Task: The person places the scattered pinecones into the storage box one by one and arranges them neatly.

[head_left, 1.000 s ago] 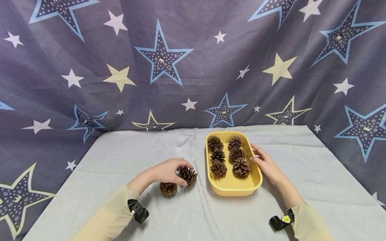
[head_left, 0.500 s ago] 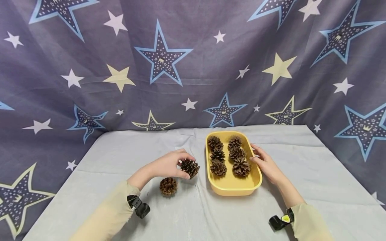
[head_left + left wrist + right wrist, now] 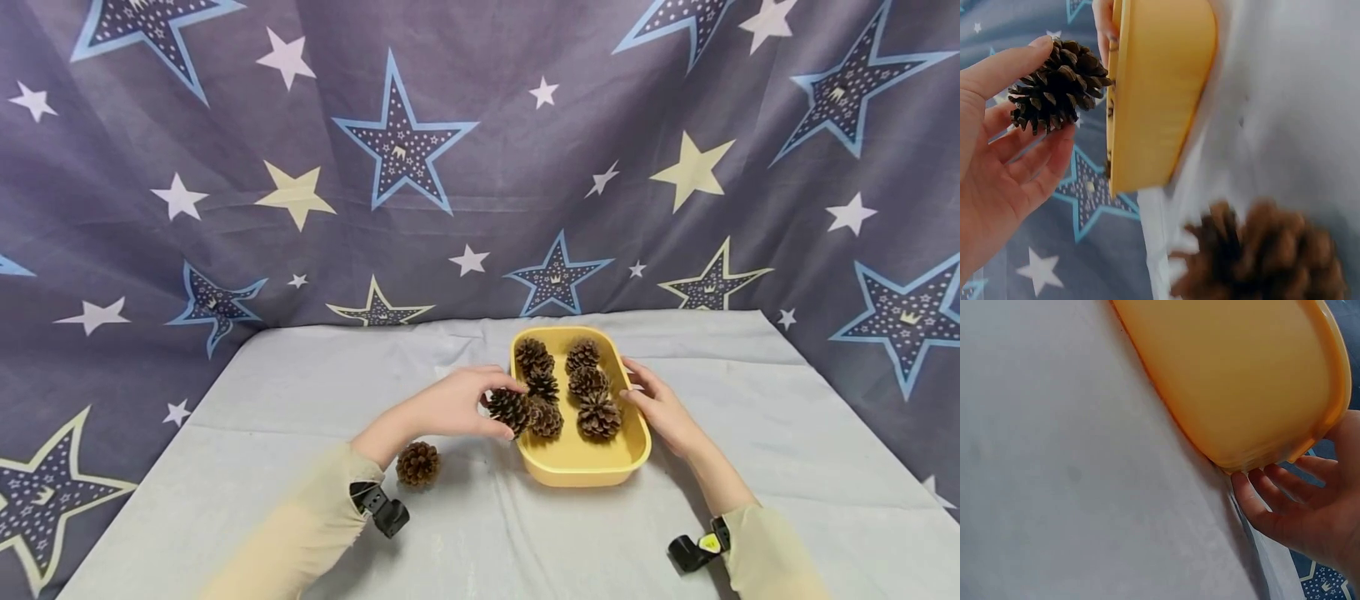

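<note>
My left hand pinches a brown pine cone between thumb and fingers, at the left rim of a yellow plastic container. In the left wrist view this pine cone is held up beside the container's wall. Several pine cones sit inside in two rows. My right hand rests against the container's right side, its thumb at the rim; in the right wrist view its fingertips touch the outer wall. A single pine cone lies on the cloth below my left hand.
A pale grey cloth covers the table. Behind it hangs a dark purple curtain printed with stars. A black wrist camera is strapped to the left wrist and another camera to the right.
My left hand has picked the pine cone up off the cloth and carried it right, to the container's left rim. The right hand and the container have stayed in place.
</note>
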Demonstrator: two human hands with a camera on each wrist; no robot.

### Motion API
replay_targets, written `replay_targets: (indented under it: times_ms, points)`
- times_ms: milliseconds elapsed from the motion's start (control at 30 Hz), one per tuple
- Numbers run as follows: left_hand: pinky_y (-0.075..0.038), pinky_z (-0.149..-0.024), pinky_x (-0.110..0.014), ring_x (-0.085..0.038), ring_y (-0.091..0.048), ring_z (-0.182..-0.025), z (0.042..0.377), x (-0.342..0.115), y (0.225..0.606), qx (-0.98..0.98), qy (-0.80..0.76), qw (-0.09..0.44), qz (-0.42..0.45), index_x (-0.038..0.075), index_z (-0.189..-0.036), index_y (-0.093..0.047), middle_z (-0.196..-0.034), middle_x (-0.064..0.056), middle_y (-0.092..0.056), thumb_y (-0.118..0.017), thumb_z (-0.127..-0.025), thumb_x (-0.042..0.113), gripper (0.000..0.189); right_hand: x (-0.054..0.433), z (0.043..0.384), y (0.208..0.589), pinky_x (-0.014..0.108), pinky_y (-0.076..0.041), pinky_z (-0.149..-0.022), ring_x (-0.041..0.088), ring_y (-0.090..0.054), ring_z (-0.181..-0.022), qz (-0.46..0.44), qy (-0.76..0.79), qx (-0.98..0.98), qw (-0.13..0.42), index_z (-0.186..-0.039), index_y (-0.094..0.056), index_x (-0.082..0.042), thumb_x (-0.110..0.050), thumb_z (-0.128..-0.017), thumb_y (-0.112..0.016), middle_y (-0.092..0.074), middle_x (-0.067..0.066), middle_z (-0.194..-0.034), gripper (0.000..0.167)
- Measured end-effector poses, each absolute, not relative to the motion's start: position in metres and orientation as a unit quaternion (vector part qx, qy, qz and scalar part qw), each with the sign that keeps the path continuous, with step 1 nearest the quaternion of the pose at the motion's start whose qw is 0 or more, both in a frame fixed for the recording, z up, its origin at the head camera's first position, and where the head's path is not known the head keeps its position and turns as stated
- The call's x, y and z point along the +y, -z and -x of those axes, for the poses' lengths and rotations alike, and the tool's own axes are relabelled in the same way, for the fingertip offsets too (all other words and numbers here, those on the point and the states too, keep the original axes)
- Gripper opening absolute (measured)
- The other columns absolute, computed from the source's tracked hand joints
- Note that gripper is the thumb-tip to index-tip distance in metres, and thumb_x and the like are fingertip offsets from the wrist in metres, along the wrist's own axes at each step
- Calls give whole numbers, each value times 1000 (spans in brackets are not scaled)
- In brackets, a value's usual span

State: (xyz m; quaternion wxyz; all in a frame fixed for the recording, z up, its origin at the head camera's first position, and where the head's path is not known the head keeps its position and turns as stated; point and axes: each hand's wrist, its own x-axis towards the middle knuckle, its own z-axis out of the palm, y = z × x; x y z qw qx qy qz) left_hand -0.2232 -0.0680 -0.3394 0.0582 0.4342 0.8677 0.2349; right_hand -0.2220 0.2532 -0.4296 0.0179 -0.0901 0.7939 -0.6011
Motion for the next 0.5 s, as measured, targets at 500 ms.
replay_targets:
  times_ms: [500]
  points:
    - [-32, -105, -26, -12, -46, -119, 226, -4, 354, 855, -188, 31, -482, 19, -123, -55, -123, 3, -56, -71, -75, 36, 53, 253, 222, 430, 20, -48, -79, 30, -49, -106, 95, 602, 793, 14, -142, -22, 0, -7, -91, -46, -38, 31, -129, 57]
